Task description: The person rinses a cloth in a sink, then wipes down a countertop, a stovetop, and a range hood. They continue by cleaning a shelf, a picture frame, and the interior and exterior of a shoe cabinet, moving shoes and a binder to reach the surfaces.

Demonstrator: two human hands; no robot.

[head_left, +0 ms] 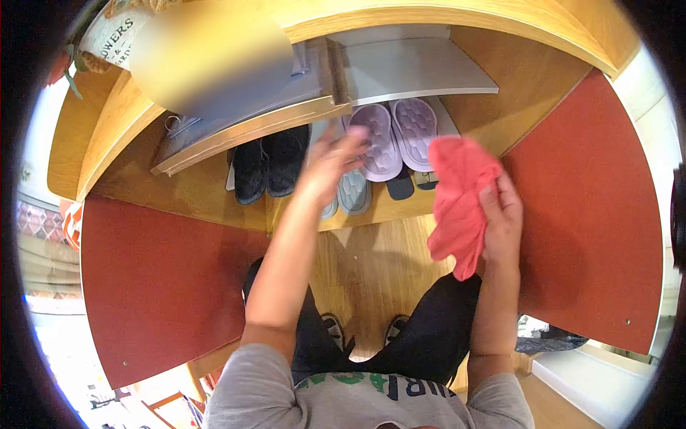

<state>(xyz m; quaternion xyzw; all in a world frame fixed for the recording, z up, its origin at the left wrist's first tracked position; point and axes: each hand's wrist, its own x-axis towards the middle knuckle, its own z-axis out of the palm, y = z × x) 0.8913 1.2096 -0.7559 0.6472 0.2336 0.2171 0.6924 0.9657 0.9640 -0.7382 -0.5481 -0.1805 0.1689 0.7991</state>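
My right hand (504, 218) is closed on a crumpled coral-red cloth (461, 200), which hangs in front of the cabinet. My left hand (334, 161) reaches into the cabinet, blurred by motion, with its fingers apart and nothing visible in them. It overlaps the edge of a pair of lilac slippers (379, 146) on the cabinet floor. Just below that hand are grey slippers (354, 193), partly covered by the lilac ones. To its left stand black fuzzy slippers (286, 161). Dark soles (400, 186) poke out under the lilac pair.
Red cabinet doors stand open on the left (171, 286) and right (593, 214). Above the slippers are a grey shelf (421, 68) and a wood-edged panel (250, 129). A flower pot (107, 39) sits on top at the left. My feet are on the wooden floor (364, 279).
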